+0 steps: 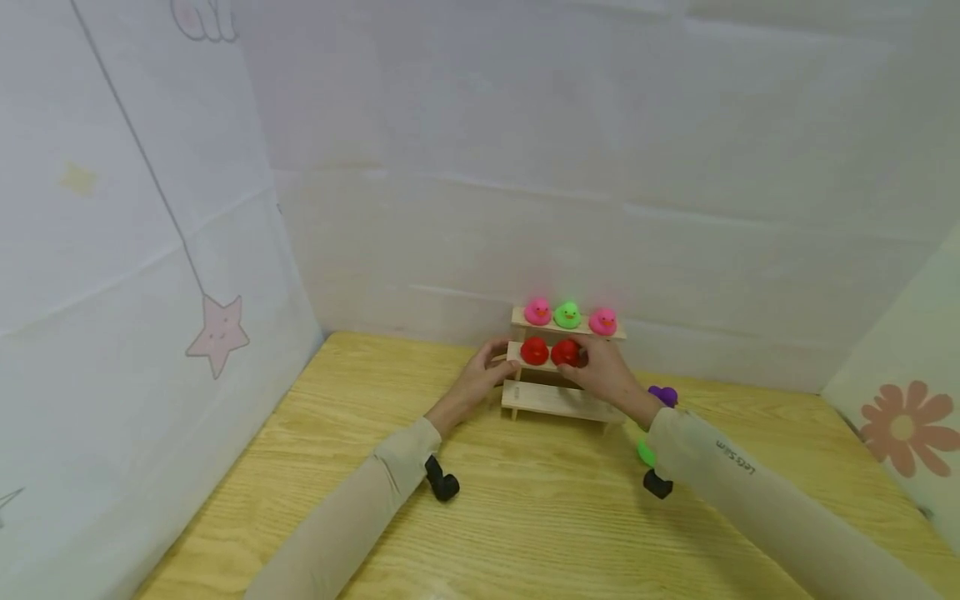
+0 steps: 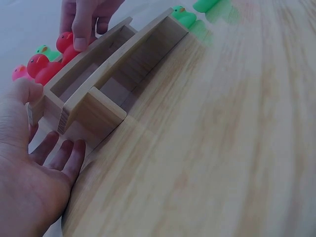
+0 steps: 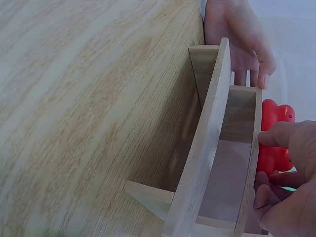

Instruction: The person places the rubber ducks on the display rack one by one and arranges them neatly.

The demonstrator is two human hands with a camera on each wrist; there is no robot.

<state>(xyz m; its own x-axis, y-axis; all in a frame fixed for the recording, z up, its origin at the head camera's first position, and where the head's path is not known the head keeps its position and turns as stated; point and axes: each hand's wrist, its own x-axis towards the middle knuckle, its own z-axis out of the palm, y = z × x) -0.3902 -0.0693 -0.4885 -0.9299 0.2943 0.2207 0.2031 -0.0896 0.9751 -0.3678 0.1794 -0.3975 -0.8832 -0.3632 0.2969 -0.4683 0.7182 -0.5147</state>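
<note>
A three-tier wooden stand stands on the table near the back wall. My right hand pinches a red rubber duck at the middle tier, right beside a second red rubber duck. At the stand's left end, my left hand holds the middle tier, thumb on top and fingers lower along the side. On the top tier sit a pink duck, a green duck and another pink duck. The bottom tier bears nothing.
On the table right of the stand, a purple duck and a green duck are partly hidden by my right forearm. White cloth walls enclose the wooden table at the back and sides.
</note>
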